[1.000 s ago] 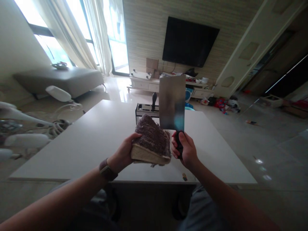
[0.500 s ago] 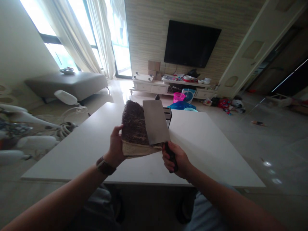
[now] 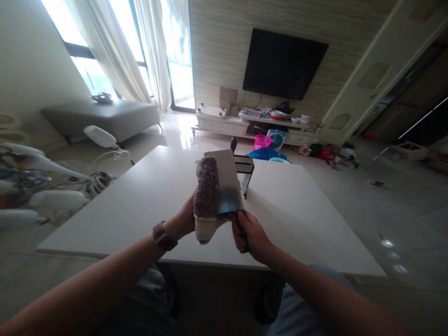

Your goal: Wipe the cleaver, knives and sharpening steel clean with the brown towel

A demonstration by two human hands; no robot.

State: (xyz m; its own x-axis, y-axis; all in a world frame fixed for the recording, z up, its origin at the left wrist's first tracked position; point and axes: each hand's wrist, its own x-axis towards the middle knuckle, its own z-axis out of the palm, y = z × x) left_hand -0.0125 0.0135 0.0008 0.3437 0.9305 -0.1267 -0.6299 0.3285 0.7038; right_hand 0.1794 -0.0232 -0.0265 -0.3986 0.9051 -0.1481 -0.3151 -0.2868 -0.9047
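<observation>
Left hand wrapped around the near left side of a cloth, fingers closed on it, holding it upright on edge above the table. Brown fuzzy face of the cloth turned left and up, pale underside showing at its lower end. Right hand just right of the cloth, fingers curled tight around the dark handle of a cleaver. Blade laid flat against the right face of the cloth, touching it, tip pointing away toward the far side of the table. Watch on the left wrist, near the table's front edge.

On the table beyond the cloth, a black knife rack with one dark handle sticking up from it. Past the table's far edge, a pink basket on the floor and a low white cabinet under a wall-mounted TV. Left of the table, a grey sofa by curtained windows.
</observation>
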